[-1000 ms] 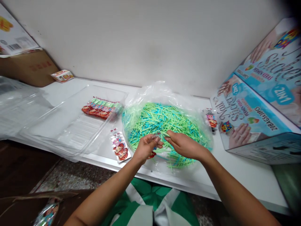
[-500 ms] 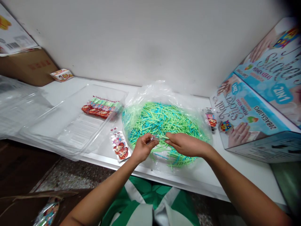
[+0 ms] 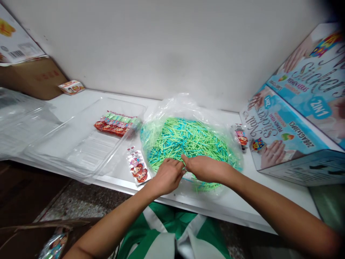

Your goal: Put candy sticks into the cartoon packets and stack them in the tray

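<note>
A heap of thin green and blue sticks (image 3: 185, 138) lies on an open clear plastic bag (image 3: 175, 106) on the white shelf. My left hand (image 3: 167, 175) and my right hand (image 3: 205, 168) meet fingertip to fingertip at the near edge of the heap. Both pinch something small between them, seemingly a small clear packet and a green stick; the fingers hide most of it. A small sticker packet with red cartoon faces (image 3: 138, 167) lies just left of my left hand.
A clear plastic tray (image 3: 67, 151) at the left holds a row of red and green packets (image 3: 115, 125). Blue printed cartons (image 3: 291, 129) stand at the right, another small packet (image 3: 240, 136) beside them. A brown carton (image 3: 35, 77) and a small box (image 3: 71, 86) sit at the far left.
My hands have come closer together and dropped slightly toward the near edge of the stick heap; the fingertips now touch. Nothing else has moved.
</note>
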`<move>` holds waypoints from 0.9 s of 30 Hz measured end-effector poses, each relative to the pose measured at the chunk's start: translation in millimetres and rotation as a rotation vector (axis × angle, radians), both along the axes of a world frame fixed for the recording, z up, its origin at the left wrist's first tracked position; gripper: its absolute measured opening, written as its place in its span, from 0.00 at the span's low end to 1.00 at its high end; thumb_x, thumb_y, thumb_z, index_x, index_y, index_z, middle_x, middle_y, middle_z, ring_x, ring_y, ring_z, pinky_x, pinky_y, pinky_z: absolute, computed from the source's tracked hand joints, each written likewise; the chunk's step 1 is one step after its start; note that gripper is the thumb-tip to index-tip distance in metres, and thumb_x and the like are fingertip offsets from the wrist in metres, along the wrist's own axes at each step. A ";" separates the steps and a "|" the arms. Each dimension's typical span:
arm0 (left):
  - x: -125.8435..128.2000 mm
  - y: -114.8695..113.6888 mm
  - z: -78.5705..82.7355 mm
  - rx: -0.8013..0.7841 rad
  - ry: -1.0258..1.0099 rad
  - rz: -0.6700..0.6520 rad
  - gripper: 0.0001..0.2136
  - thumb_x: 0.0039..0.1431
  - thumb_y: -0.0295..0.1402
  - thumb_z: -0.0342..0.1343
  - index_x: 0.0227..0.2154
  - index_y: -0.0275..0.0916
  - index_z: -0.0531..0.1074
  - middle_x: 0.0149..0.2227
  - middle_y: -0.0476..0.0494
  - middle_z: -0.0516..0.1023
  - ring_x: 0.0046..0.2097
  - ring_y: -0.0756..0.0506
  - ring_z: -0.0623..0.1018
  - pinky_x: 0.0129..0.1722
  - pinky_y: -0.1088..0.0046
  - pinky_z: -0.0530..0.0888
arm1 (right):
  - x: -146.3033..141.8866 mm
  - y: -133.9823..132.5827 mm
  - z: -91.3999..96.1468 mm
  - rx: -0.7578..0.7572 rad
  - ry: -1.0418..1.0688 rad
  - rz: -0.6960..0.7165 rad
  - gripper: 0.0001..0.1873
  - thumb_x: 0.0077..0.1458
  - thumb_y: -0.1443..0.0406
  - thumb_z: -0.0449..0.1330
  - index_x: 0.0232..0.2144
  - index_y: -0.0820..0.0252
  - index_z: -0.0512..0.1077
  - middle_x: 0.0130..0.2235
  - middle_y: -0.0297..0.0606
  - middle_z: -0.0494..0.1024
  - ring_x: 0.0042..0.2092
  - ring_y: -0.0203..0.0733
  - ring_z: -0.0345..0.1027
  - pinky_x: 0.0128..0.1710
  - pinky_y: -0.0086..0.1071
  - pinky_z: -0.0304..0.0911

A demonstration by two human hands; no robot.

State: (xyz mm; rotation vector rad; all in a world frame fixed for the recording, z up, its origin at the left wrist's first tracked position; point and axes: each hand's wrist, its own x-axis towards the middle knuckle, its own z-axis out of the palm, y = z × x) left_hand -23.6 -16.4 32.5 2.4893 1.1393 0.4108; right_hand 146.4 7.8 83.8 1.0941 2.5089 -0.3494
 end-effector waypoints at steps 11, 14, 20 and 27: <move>5.6 -8.7 -24.5 -0.990 -0.946 0.229 0.15 0.60 0.45 0.45 0.32 0.36 0.63 0.24 0.50 0.68 0.20 0.54 0.64 0.20 0.78 0.61 | 19.9 13.3 -8.9 -0.254 0.812 -0.423 0.17 0.55 0.56 0.55 0.40 0.62 0.69 0.27 0.33 0.71 0.28 0.36 0.64 0.28 0.29 0.58; 8.0 -12.5 -23.6 -1.061 -1.072 0.234 0.14 0.59 0.44 0.49 0.34 0.35 0.64 0.26 0.49 0.70 0.21 0.54 0.66 0.21 0.78 0.62 | 14.3 4.0 -28.6 -0.409 1.038 -0.551 0.12 0.54 0.57 0.55 0.26 0.61 0.68 0.24 0.30 0.67 0.26 0.33 0.61 0.27 0.28 0.59; 8.2 -17.4 -27.4 -0.986 -1.090 0.276 0.13 0.60 0.43 0.48 0.33 0.36 0.63 0.26 0.50 0.69 0.22 0.55 0.66 0.22 0.78 0.63 | 4.8 -9.1 -44.7 -0.457 1.242 -0.718 0.08 0.52 0.61 0.58 0.29 0.61 0.71 0.24 0.30 0.68 0.25 0.31 0.60 0.26 0.27 0.57; 11.1 -17.5 -26.8 -1.018 -1.107 0.287 0.14 0.59 0.44 0.50 0.32 0.36 0.64 0.26 0.50 0.70 0.22 0.55 0.66 0.22 0.78 0.61 | 5.0 -13.8 -43.4 -0.325 1.197 -0.725 0.09 0.53 0.60 0.56 0.28 0.60 0.69 0.24 0.30 0.69 0.27 0.34 0.62 0.27 0.28 0.58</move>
